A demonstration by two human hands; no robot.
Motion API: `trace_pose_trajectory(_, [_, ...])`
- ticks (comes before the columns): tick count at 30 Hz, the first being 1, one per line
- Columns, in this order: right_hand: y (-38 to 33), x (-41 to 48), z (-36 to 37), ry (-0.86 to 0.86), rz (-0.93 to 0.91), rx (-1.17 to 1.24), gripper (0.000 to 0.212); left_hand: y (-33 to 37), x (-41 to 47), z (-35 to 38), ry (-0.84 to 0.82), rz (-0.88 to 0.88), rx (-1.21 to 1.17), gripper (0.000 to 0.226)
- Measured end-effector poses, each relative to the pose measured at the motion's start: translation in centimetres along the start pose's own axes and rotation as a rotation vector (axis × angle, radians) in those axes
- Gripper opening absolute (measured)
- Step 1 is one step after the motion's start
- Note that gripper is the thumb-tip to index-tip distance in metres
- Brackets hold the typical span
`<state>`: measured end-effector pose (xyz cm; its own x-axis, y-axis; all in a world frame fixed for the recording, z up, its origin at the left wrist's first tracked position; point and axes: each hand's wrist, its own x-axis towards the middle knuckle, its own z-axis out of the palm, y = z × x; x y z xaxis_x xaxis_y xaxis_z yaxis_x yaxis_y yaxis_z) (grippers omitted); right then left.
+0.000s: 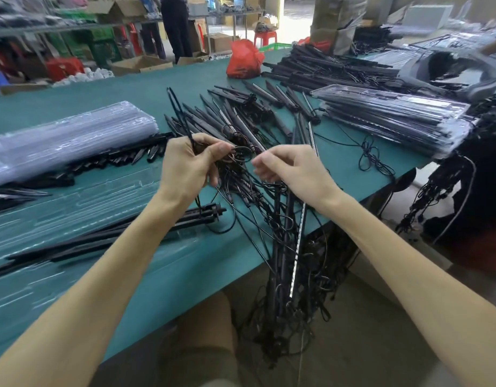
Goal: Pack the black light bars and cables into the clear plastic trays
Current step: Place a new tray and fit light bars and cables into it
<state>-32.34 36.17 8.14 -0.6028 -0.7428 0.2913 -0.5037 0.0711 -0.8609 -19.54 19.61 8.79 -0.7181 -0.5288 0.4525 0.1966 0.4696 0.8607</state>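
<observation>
Head camera faces forward and down, apparently close above the table (115,93).

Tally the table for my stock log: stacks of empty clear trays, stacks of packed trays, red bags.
Stacks of empty clear trays: 1
Stacks of packed trays: 1 (blurred far right corner not counted)
Red bags: 1
Total: 3
</observation>
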Motion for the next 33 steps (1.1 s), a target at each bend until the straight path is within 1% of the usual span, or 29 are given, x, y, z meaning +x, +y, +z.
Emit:
trace_pose_trajectory(3, [0.2,-0.6,-0.5,-0.120,-0.041,-0.144,0.016,0.0,0.0,0.2,0.058,0.027,0.006,0.010])
trace_pose_trajectory(5, [0.1,-0.7,-0.8,-0.166,-0.059,-0.238,0.014,0.0,-0.2,0.4,0.087,0.033,-0.004,0.010])
trace_pose_trajectory(8, [-0.4,-0.6,-0.7,-0.169,-0.101,-0.315,0.008,-0.2,-0.3,0.4,0.106,0.033,-0.012,0.013])
trace_pose_trajectory(11, [-0.8,-0.5,-0.6,-0.109,-0.135,-0.371,0.002,-0.3,-0.5,0.2,0.111,0.006,-0.019,0.022])
trace_pose_trajectory(14, [-0.8,-0.7,-1.1,-0.018,-0.111,-0.371,0.006,-0.4,-0.6,0.0,0.026,-0.045,-0.051,0.028])
trace_pose_trajectory(17, [-1.1,-1.3,-1.8,0.069,-0.100,-0.331,0.007,-0.3,-1.1,0.1,-0.072,-0.059,-0.073,0.024])
trace_pose_trajectory(20, [-1.8,-1.8,-2.4,0.114,-0.111,-0.348,0.007,-0.3,-1.3,0.4,-0.102,-0.076,-0.105,0.023])
trace_pose_trajectory(22, [-2.1,-2.2,-2.4,0.123,-0.128,-0.366,0.006,-0.2,-1.3,0.4,-0.123,-0.101,-0.122,0.027])
trace_pose_trajectory(25, [-2.0,-2.4,-1.9,0.108,-0.129,-0.403,0.006,-0.1,-1.3,0.3,-0.195,-0.131,-0.156,0.034])
trace_pose_trajectory(27, [-1.7,-2.1,-1.7,0.067,-0.099,-0.483,0.011,0.0,-1.4,0.4,-0.246,-0.156,-0.146,0.034])
trace_pose_trajectory(29, [-1.6,-1.5,-1.5,0.001,-0.046,-0.571,0.015,-0.1,-1.4,0.5,-0.256,-0.158,-0.102,0.027])
trace_pose_trajectory(31, [-1.7,-1.1,-1.3,-0.057,0.008,-0.608,0.018,-0.4,-1.4,0.6,-0.232,-0.138,-0.075,0.018])
trace_pose_trajectory(33, [-1.9,-0.9,-1.5,-0.067,0.021,-0.644,0.017,-0.5,-1.4,0.8,-0.234,-0.134,-0.068,0.016])
